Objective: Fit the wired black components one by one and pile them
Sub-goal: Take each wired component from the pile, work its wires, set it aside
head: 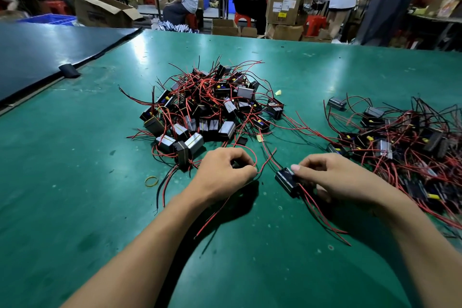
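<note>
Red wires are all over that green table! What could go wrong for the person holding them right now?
The thin red wire pinched by the left hand loops up toward the middle heap of wired black boxes; a tug might snag there and drag pieces along.
The small black box gripped by the right hand trails loose red wires close to the tangled heap on the right; they could catch and knot.
</note>
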`<state>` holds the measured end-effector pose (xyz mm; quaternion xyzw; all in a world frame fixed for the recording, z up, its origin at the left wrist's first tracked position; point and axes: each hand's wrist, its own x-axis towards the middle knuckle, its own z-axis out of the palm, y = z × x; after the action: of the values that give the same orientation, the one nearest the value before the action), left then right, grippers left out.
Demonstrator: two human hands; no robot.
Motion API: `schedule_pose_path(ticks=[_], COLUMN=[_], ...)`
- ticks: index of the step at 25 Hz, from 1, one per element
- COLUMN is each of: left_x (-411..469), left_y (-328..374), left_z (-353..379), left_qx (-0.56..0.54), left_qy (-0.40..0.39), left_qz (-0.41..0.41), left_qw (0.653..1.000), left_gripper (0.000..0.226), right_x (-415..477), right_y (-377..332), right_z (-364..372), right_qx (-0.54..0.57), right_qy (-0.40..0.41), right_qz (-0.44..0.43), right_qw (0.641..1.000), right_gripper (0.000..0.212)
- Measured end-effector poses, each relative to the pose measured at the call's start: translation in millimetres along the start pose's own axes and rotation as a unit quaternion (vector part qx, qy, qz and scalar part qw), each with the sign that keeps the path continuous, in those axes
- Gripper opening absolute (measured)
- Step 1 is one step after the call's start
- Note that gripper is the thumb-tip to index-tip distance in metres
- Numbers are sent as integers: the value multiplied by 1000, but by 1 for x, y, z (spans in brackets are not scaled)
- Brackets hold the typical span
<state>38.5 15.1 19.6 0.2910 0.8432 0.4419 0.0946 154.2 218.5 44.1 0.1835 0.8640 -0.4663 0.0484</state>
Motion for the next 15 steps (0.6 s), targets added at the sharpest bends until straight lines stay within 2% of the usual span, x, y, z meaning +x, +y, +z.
schedule_pose_path(ticks=[4, 8, 12, 15], left_x=[2, 3, 5, 3], left_y=[-1, -1, -3, 0], left_z=[-8, -19, -28, -32], left_qx=[38, -13, -51, -73], left_qy=[-35, -91, -84, -113], left_qz=[4, -17, -51, -60], left_qw=[999, 996, 994, 989], left_gripper=[10, 11, 4, 9], right_x=[0, 2, 0, 0], right_y=[0, 0, 1, 2], right_z=[6, 2, -5, 5], right_qx=[-61, -76, -67, -90], right_qy=[34, 44, 50, 107], right_qz=[-39, -47, -34, -43], right_qw=[997, 995, 996, 989], right_gripper=[34, 19, 28, 28])
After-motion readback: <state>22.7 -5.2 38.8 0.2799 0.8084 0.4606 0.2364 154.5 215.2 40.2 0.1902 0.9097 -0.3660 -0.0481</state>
